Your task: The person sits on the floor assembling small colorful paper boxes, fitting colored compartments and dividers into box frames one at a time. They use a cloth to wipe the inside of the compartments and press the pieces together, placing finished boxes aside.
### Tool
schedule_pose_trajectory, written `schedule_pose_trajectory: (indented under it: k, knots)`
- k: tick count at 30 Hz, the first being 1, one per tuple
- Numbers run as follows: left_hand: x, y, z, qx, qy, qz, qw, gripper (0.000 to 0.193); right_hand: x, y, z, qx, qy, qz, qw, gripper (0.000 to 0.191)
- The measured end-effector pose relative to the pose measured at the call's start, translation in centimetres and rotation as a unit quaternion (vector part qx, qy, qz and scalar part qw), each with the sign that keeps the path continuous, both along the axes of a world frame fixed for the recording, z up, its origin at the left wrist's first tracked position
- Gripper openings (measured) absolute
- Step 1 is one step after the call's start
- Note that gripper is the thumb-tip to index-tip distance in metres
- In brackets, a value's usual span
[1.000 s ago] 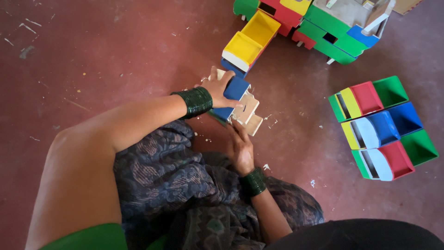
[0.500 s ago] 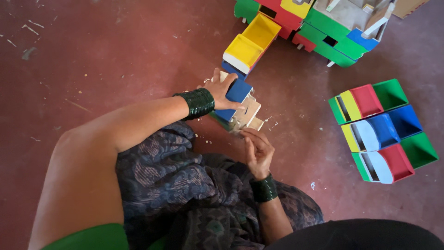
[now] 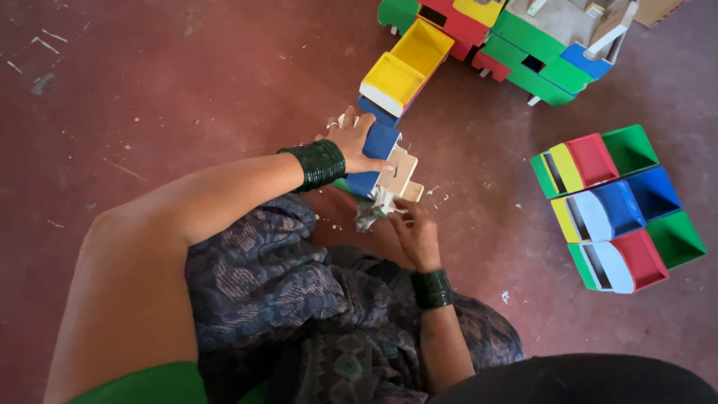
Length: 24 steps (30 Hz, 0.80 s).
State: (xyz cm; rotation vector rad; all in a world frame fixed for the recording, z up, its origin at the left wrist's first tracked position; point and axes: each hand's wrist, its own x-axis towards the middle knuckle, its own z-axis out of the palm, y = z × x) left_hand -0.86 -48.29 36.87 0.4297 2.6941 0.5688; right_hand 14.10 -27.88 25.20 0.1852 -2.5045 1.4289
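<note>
Blue-painted and bare wood make up the toy truck [image 3: 385, 161], judged light, stiff and best held by its body, which is clasped under the left hand [image 3: 353, 142] while the right hand [image 3: 416, 230], just below, pinches a crumpled cloth [image 3: 372, 212] against it.

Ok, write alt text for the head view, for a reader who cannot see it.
Seen from above, a person seated on a red floor steadies a blue and bare-wood toy truck with the left hand, while the right hand presses a crumpled rag to it. Painted toy trucks lie at right, more at top.
</note>
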Motion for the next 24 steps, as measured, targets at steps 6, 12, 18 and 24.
schedule_pose_trajectory:
  k: [6, 12, 18, 24]
  knots:
    - [0.4, 0.6, 0.1, -0.004, 0.026, -0.003, 1.000, 0.119, -0.8, -1.3, -3.3, -0.029, -0.124, -0.013, 0.992, 0.040]
    - [0.4, 0.8, 0.2, -0.024, 0.041, 0.003, 0.999, 0.116, -1.3, -1.1, -5.2, -0.042, -0.080, -0.011, 0.996, 0.024]
    - [0.0, 0.5, -0.1, -0.032, 0.048, 0.028, 0.998, 0.111, -1.0, -1.6, -4.2, -0.081, -0.141, -0.010, 0.987, 0.030]
    - [0.0, 0.4, 0.0, -0.037, 0.046, 0.026, 0.998, 0.110, -1.6, -0.8, -6.5, -0.057, -0.134, 0.025, 0.989, 0.023]
